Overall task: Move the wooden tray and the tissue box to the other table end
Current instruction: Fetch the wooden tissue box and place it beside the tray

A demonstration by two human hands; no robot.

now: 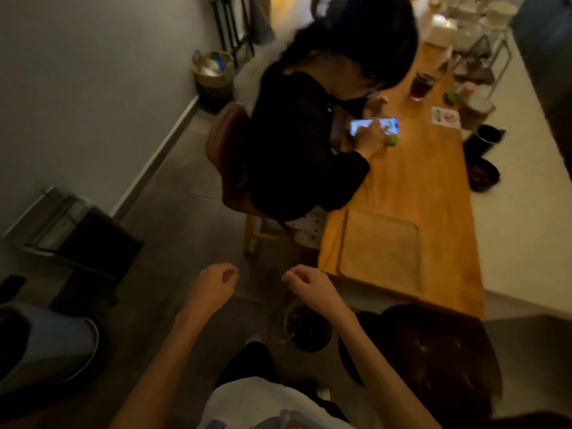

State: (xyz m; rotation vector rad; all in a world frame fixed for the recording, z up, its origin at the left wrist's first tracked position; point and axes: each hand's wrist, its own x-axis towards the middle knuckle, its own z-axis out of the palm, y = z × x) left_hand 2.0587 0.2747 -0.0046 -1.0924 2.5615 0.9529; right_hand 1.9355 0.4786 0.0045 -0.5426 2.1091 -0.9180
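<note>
A pale wooden tray (380, 249) lies flat and empty on the near end of the long wooden table (433, 187). A whitish box (441, 29) at the far end may be the tissue box; blur keeps me from being sure. My left hand (213, 284) and my right hand (309, 287) hover over the floor, left of the table's near corner. Both have loosely curled fingers and hold nothing. The right hand is about a hand's width from the tray's near left corner.
A person in a dark top (297, 144) sits on a brown chair (229, 162) at the table's left side, using a phone (373, 126). A glass of dark drink (421, 85), a card (445, 117) and dark bowls (483, 174) stand further along. Another dark chair (433, 351) is at the near end.
</note>
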